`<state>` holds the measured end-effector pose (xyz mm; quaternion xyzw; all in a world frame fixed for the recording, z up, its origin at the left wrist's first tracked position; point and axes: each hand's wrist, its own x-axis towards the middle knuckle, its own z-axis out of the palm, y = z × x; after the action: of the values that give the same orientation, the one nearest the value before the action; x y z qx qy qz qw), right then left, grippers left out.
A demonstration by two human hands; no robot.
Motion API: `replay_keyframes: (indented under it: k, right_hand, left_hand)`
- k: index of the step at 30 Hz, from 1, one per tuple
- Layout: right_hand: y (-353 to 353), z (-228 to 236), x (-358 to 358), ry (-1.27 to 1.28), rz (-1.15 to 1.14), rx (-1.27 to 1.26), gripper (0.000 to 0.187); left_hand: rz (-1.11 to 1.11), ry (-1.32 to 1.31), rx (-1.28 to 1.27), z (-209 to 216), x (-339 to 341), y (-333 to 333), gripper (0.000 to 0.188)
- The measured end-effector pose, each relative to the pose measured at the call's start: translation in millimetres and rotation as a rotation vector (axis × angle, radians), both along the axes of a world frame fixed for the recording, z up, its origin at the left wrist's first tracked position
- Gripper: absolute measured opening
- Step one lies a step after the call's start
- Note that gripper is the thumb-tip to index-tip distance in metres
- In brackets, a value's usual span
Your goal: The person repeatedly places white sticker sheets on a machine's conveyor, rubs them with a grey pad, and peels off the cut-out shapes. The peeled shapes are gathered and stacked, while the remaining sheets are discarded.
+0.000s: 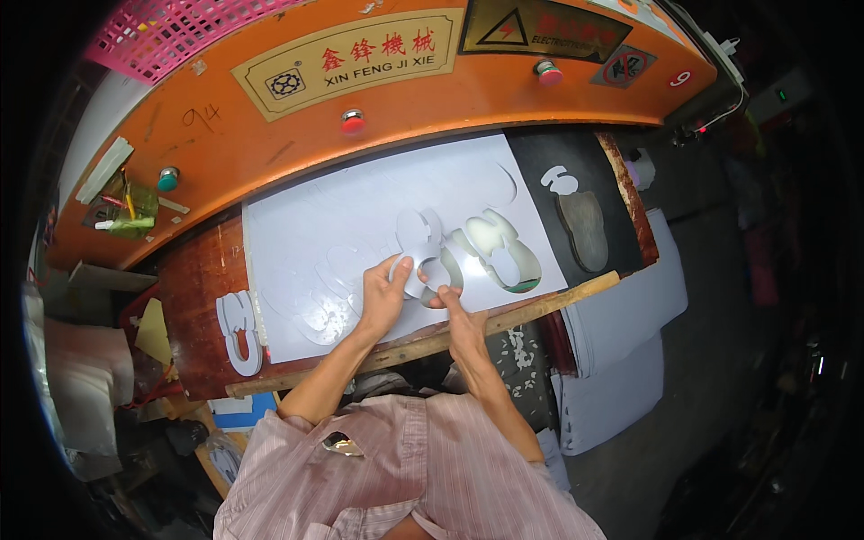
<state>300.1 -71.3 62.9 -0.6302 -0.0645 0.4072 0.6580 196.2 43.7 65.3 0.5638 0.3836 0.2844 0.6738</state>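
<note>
Over the near part of a white sheet (360, 198), my left hand (385, 292) pinches a white curved cut-out piece (416, 282) between thumb and fingers. My right hand (456, 308) is closed at the piece's right side, thumb and fingers pressed together on its edge. Just behind the hands, another rounded white cut-out (416, 228) lies on the sheet. To their right are loose white shapes (489, 236) beside a sole-shaped opening with a greenish edge. Faint cut outlines mark the sheet's left half.
Beyond the sheet stands an orange machine beam (297, 135) with red and green buttons. A small stack of white cut-outs (238, 333) lies at the left. A grey-brown sole-shaped block (583, 231) rests on the black board (544, 193). Stacked white sheets (621, 315) are at the lower right.
</note>
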Motion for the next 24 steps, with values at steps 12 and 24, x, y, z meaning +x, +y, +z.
replay_keyframes:
  k: [12, 24]
  right_hand:
    - [26, -9, -12, 0.085, 0.169, -0.038, 0.026]
    - [19, -15, 10, -0.06, 0.114, -0.131, 0.031]
  left_hand:
    - [-0.018, 0.127, 0.336, -7, 8, -6, 0.029]
    - [0.389, 0.174, 0.204, 24, 20, 111, 0.049]
